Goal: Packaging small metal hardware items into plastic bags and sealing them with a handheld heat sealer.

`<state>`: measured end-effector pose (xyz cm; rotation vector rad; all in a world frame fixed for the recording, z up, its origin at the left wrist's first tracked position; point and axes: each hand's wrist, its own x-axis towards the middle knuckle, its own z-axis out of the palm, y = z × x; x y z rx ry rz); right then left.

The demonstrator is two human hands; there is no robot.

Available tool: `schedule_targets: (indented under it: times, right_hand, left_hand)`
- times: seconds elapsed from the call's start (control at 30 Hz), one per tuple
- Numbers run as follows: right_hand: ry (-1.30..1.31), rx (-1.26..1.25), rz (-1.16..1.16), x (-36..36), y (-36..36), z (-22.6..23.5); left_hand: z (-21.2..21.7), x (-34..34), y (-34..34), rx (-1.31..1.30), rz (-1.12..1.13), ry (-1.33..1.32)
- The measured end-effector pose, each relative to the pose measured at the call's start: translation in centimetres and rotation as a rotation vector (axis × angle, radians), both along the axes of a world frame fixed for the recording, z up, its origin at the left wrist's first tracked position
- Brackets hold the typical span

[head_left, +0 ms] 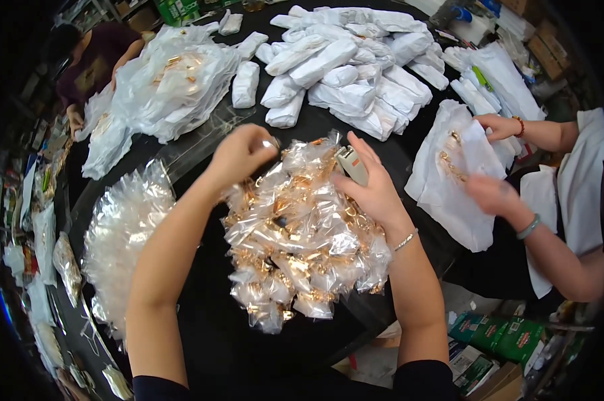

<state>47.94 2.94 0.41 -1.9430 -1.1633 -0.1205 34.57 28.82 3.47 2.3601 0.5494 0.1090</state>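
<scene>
From my seat, starting at the far left, a heap of empty clear bags [125, 234] lies on the dark worktop [202, 314], just beside my left forearm. My left hand [238, 154] is curled closed with the fingertips pinched together at the upper left edge of the central pile; what the grip has hold of I cannot tell, though something small glints at the fingertips. Below and between both hands sits the pile of clear packets with gold pieces [302, 227], touching both hands. My right hand [372, 190] rests on the pile's upper right edge, its fingers partly closed around a small grey and white tool [352, 164] that stands up between thumb and fingers. To do this well, I judge the left pinch should lift a single packet clear of its neighbours while the right keeps the tool steady and close. Further right, another person's hands [492, 160] work over a white bag [442, 180]. Behind, white wrapped bundles [345, 67] are stacked.
</scene>
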Motion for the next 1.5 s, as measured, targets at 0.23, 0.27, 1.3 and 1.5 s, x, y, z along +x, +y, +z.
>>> schedule_targets:
  times: [0.23, 0.27, 1.3, 1.5]
  right_hand:
    - [0.701, -0.171, 0.481, -0.9, 1.2, 1.9]
    - [0.687, -0.206, 0.550, -1.1, 1.6, 2.0]
    - [0.674, -0.220, 0.421, -22.5, 21.5, 3.9]
    - [0.455, -0.100, 0.431, -22.7, 16.7, 6.7]
  left_hand:
    - [3.7, -8.0, -5.6, 0.048, -0.061, -0.049]
    - [4.1, -9.7, -5.8, 0.143, -0.068, -0.095]
    - [-0.4, -37.4, -20.0, -0.199, 0.450, -0.549]
    - [-0.6, -37.8, -20.1, -0.281, 0.505, -0.556]
